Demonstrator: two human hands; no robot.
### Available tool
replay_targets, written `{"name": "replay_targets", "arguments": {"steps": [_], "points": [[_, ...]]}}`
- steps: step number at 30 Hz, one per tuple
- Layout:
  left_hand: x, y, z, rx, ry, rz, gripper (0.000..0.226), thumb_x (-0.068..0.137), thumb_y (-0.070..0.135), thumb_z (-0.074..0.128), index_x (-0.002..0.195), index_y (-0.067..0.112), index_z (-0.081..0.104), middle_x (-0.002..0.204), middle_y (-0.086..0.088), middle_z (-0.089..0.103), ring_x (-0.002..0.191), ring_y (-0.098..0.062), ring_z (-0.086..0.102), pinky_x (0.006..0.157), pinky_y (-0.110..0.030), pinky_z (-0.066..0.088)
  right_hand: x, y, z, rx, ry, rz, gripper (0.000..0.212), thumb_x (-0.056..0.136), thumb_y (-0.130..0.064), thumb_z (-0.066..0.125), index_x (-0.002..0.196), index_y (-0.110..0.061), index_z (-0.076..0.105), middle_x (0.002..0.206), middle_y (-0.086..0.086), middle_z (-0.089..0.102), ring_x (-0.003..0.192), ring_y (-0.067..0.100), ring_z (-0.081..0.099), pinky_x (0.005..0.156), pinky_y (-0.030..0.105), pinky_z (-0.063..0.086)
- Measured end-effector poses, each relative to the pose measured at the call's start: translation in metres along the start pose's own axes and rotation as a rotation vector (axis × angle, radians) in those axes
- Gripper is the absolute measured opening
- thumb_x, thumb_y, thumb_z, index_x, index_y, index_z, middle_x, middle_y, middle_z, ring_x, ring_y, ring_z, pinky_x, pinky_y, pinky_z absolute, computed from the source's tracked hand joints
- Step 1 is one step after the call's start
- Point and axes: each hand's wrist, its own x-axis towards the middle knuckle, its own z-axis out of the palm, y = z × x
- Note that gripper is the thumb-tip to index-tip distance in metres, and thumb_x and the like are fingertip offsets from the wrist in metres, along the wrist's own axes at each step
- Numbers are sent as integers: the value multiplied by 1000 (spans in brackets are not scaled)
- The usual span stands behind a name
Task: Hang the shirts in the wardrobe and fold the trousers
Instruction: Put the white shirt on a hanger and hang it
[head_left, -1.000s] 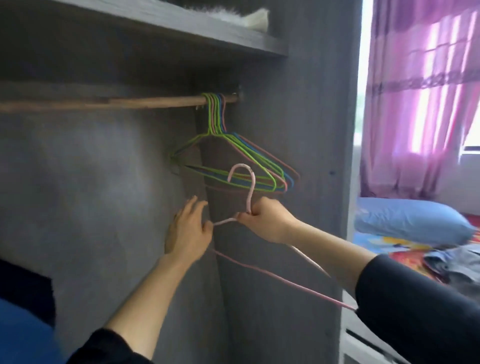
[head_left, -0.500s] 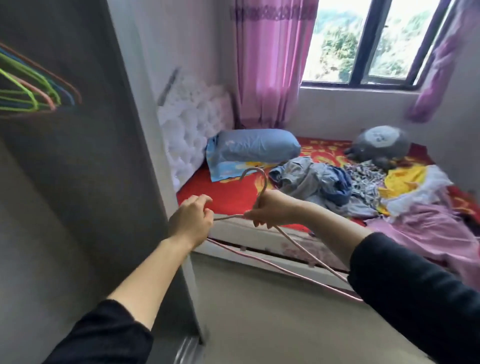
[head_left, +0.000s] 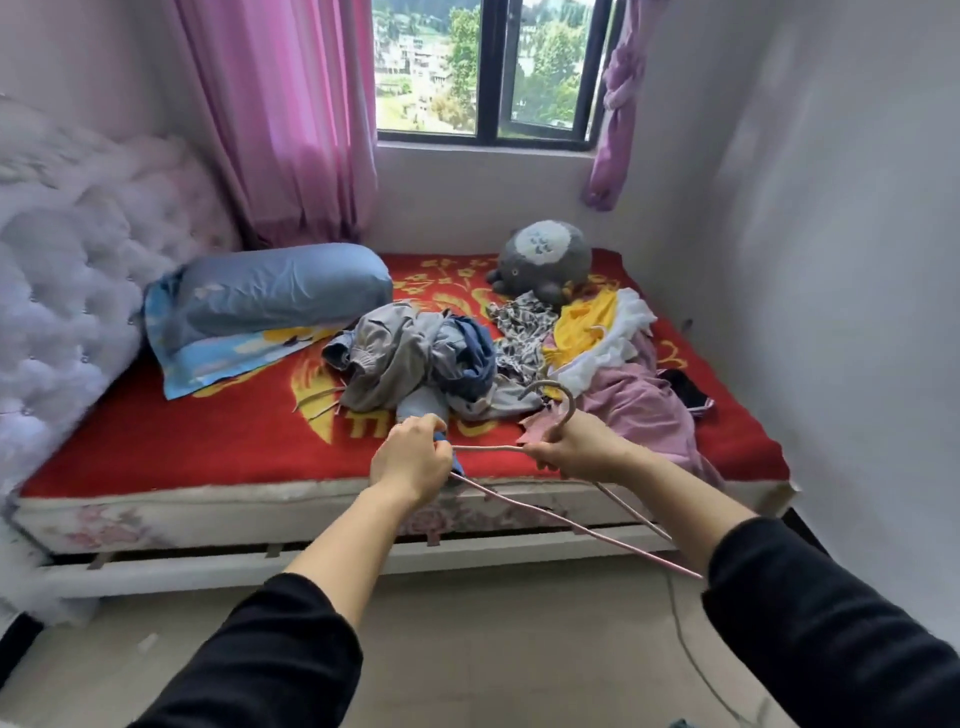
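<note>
I hold a pink wire hanger (head_left: 550, 512) in front of the bed. My right hand (head_left: 576, 447) grips it at the neck just below the hook. My left hand (head_left: 410, 460) grips its left corner. On the red bedspread (head_left: 208, 436) lies a heap of clothes: grey and blue garments (head_left: 415, 358), a black-and-white patterned piece (head_left: 519, 332), a yellow and white garment (head_left: 597, 322) and a pink garment (head_left: 644, 405). The wardrobe is out of view.
A blue pillow (head_left: 280, 291) lies at the bed's head by the white tufted headboard (head_left: 67, 260). A grey plush toy (head_left: 545, 260) sits at the far side under the window (head_left: 488, 67). A dark phone (head_left: 685, 389) lies at the right. Pink curtains (head_left: 280, 114) hang behind.
My view has swung right from the wardrobe rail and its coloured hangers to the bed. Both hands have carried the pink hanger along with it.
</note>
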Motion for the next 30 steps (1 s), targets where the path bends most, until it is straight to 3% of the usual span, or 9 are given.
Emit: {"name": "replay_targets", "arguments": {"steps": [3, 6, 9, 12, 16, 21, 24, 26, 30], "points": [[48, 28, 34, 11, -67, 54, 32, 92, 22, 44, 121, 18, 57, 125, -5, 56, 117, -25, 50, 91, -36, 43, 23, 44, -12, 70, 25, 67, 44, 89, -27, 64, 48, -19, 50, 41, -13, 51, 42, -5, 48, 48, 16, 35], [107, 44, 64, 36, -142, 87, 33, 93, 24, 44, 122, 17, 56, 125, -8, 54, 120, -26, 46, 95, -38, 41, 55, 81, -25, 118, 51, 121, 44, 87, -31, 66, 47, -16, 55, 42, -15, 52, 44, -4, 47, 48, 13, 34], [170, 55, 97, 49, -206, 106, 34, 91, 23, 45, 122, 14, 57, 124, -11, 53, 120, -28, 47, 97, -39, 42, 97, 116, -45, 139, 68, 183, 35, 87, -27, 63, 60, -5, 62, 55, -3, 55, 54, 6, 47, 59, 26, 40], [236, 65, 126, 69, -262, 110, 34, 91, 23, 47, 122, 15, 56, 126, -11, 53, 119, -29, 47, 95, -38, 43, 144, 148, -66, 148, 89, 256, 30, 87, -21, 63, 62, -5, 63, 57, 0, 56, 58, 11, 51, 63, 26, 42], [315, 87, 157, 85, -330, 132, 34, 91, 23, 48, 122, 13, 57, 128, -13, 54, 119, -31, 48, 95, -37, 42, 197, 194, -94, 113, 166, 370, 43, 85, -19, 62, 43, -17, 49, 41, -10, 50, 56, 14, 50, 66, 31, 45], [382, 124, 209, 86, -394, 148, 35, 87, 18, 46, 119, 10, 58, 126, -16, 55, 118, -32, 49, 93, -37, 42, 247, 257, -120, 177, 221, 507, 48, 84, -17, 61, 42, -16, 39, 34, -8, 39, 41, 7, 39, 60, 31, 41], [418, 145, 249, 78, -449, 149, 35, 88, 19, 47, 120, 10, 57, 126, -16, 53, 120, -31, 47, 96, -38, 41, 282, 302, -133, 216, 251, 550, 39, 86, -18, 59, 48, -16, 48, 47, -9, 49, 64, 15, 56, 72, 31, 45], [445, 157, 280, 72, -486, 146, 38, 89, 18, 45, 124, 11, 55, 129, -14, 52, 122, -30, 46, 99, -37, 40, 309, 335, -143, 232, 237, 586, 23, 88, -19, 56, 68, -9, 61, 67, -2, 59, 75, 20, 55, 68, 26, 41], [502, 181, 340, 74, -520, 79, 42, 90, 19, 44, 131, 14, 52, 133, -12, 51, 122, -29, 47, 99, -39, 41, 373, 406, -166, 206, 122, 594, 25, 89, -12, 46, 65, -8, 52, 74, 9, 58, 78, 26, 51, 66, 32, 37]]}}
